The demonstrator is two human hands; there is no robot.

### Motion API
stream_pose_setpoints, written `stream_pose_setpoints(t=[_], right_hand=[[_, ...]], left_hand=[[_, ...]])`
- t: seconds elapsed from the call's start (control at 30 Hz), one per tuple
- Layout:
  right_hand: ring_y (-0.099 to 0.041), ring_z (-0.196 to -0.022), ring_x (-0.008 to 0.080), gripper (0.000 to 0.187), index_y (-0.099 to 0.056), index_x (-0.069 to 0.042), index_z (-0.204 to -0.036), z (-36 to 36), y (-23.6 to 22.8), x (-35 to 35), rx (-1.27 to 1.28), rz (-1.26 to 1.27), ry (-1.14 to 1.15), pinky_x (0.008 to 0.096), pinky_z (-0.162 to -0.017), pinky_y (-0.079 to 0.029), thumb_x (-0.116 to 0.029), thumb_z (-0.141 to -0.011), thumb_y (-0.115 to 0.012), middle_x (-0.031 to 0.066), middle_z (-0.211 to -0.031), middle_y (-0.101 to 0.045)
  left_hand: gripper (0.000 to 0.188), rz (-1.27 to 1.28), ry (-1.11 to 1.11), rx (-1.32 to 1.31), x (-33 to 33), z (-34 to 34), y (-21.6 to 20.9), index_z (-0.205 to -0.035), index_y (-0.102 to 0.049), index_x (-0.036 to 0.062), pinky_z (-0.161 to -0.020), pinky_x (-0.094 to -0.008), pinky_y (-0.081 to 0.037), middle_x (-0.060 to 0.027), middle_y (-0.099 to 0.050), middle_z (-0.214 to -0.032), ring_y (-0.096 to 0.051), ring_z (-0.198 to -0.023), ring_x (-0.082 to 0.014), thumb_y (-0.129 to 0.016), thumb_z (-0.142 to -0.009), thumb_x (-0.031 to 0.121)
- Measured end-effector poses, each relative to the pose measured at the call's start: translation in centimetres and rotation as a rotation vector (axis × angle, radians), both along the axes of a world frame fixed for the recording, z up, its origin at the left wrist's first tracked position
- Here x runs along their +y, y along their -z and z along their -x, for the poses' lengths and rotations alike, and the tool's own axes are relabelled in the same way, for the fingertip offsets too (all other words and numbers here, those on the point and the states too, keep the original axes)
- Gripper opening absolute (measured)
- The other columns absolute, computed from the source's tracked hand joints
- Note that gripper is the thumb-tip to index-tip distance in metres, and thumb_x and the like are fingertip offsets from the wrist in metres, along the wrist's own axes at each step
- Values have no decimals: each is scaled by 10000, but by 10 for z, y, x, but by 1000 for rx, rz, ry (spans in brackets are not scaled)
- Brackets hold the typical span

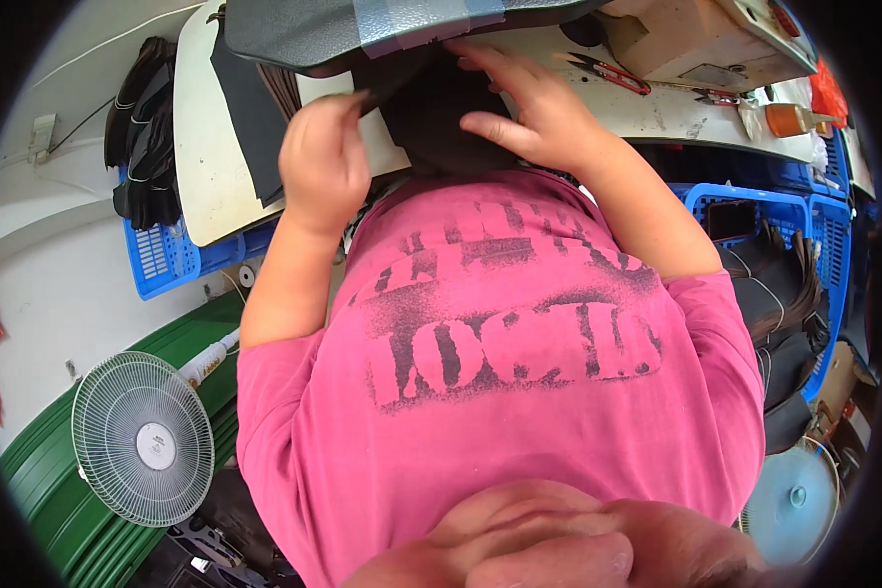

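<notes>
A thin black sheet, fabric or leather-like [441,118], lies on the white tabletop in front of my chest. Its left edge is pinched in my left hand [325,162], whose fingers are curled together; the fingertips are partly hidden. My right hand [539,108] rests at the sheet's right side, its thumb and fingers spread apart. Above both hands, a dark grey textured cover [294,29] with strips of pale tape hides the sheet's far end. Left of my left hand lie flat black pieces [243,127] and a stack of brown-edged strips [280,88].
Red-handled snips [617,76] lie on the table [206,196] to the right, near a worn beige box [701,44] and an orange bottle [786,120]. Blue crates [167,260] flank the table; bundled dark strips fill the right one. A white fan [142,441] stands lower left.
</notes>
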State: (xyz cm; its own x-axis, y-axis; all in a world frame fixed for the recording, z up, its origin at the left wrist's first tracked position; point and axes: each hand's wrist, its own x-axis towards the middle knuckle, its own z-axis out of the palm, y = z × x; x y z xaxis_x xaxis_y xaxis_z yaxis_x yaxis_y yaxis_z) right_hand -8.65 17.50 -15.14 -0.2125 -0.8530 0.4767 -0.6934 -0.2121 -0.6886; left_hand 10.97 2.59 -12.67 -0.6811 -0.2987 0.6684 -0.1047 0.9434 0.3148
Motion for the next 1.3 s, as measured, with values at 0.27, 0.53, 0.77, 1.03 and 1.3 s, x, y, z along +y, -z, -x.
stream_pose_setpoints(t=[0.27,0.53,0.77,1.03,1.3], right_hand=[[-474,-1210,371,862,-432,-110,-1362,-17,-22,4,220,167,-173,439,-989,-419,-235,-600,-815,182,-1337,-473],[-582,-649,293,183,-585,25,-809,-57,-54,-8,-271,-19,-921,372,-573,-458,-144,-877,-604,137,-723,-589],[-455,-616,79,255,-558,-9,-828,-47,-58,18,-775,-119,-652,291,-541,-394,-234,-947,-547,16,-688,-546],[-564,-1018,137,321,-526,36,-1227,-33,-58,38,-1313,-133,-846,288,-871,-459,-144,-963,-489,76,-1133,-614],[-547,-1104,163,339,-508,46,-1247,-27,-52,41,-1395,-59,-854,316,-963,-428,-131,-959,-508,97,-1199,-596]], left_hand=[[224,419,296,673,52,-34,-75,-981,-517,178,-590,-360,-452,-42,-509,-805,-515,-712,-212,-407,-929,366],[238,49,-5,205,-18,29,-128,-1025,-702,47,-805,-257,-457,-101,-689,-983,-645,-942,-193,-544,-907,182],[174,234,30,-252,-18,92,-127,-868,-702,18,-754,-358,-499,-138,-657,-890,-626,-841,-311,-561,-765,1],[246,338,-4,-354,-6,95,-122,-1037,-668,80,-823,-394,-475,-106,-660,-977,-611,-915,-306,-560,-865,218],[225,230,-63,-390,7,108,-132,-964,-670,-11,-785,-388,-486,-206,-655,-945,-614,-883,-344,-584,-805,122]])
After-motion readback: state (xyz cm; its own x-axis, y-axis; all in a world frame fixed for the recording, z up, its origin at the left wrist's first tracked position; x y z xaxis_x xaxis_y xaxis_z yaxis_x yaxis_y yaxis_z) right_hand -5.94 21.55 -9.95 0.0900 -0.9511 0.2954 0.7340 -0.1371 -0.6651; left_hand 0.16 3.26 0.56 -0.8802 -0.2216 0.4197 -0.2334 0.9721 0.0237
